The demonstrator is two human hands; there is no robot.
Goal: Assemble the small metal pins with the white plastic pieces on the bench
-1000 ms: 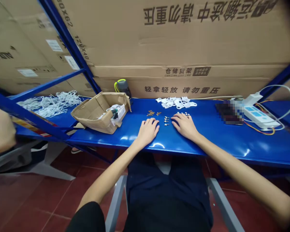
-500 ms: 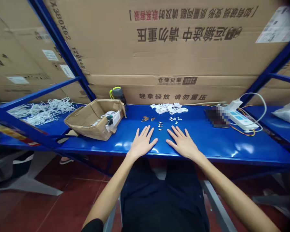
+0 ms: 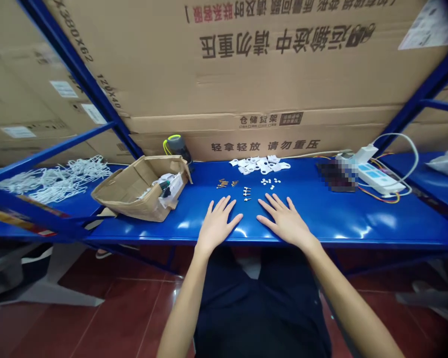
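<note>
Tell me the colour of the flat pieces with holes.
White: the flat pieces with holes show in the head view.

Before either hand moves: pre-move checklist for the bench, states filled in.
1. Left hand unloaded, palm down on the glossy blue tabletop: ok.
2. Right hand unloaded, palm down, fingers spread: ok.
3. Small white-and-metal pins clear of both hands: ok.
4. Small gold-brown pieces separate from small round white pieces: ok.
5. Flat white parts with holes in single layer: not ok, overlapping.
6. Open brown cardboard box, full contents: cannot tell.
</note>
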